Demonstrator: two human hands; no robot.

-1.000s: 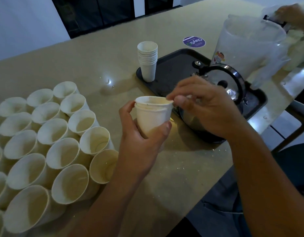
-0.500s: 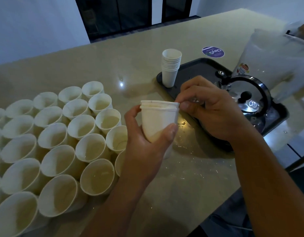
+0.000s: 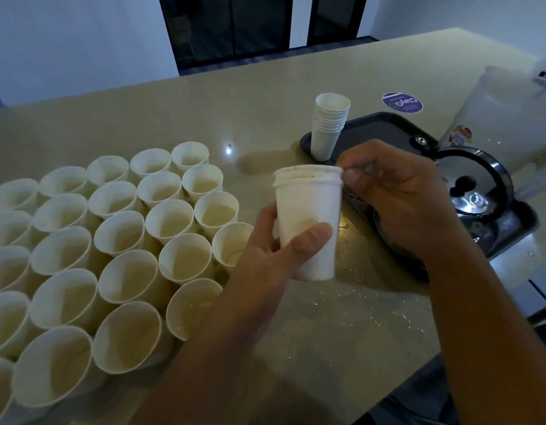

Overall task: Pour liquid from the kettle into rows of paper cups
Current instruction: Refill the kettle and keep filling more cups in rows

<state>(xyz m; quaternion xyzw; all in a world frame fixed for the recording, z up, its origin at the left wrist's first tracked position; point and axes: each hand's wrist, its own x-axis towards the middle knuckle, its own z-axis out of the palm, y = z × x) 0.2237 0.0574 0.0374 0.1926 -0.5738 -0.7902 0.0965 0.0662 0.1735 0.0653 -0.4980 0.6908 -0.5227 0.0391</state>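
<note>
- Our left hand (image 3: 284, 246) wraps its grip round the nested cups (image 3: 307, 222), held above the tabletop (image 3: 265, 96) middle.
- Our right hand (image 3: 397, 194) pinches the top rim; we should peel one cup free gently, without crushing it.
- The kettle (image 3: 474, 185) waits on the tray (image 3: 373, 130), right edge; rows (image 3: 112, 240) stand left.

Bare table (image 3: 265, 96) lies open beyond the packed rows of paper cups (image 3: 118, 240); the cup stack (image 3: 328, 127), tray (image 3: 385, 127) and kettle (image 3: 471, 185) crowd the right.
</note>
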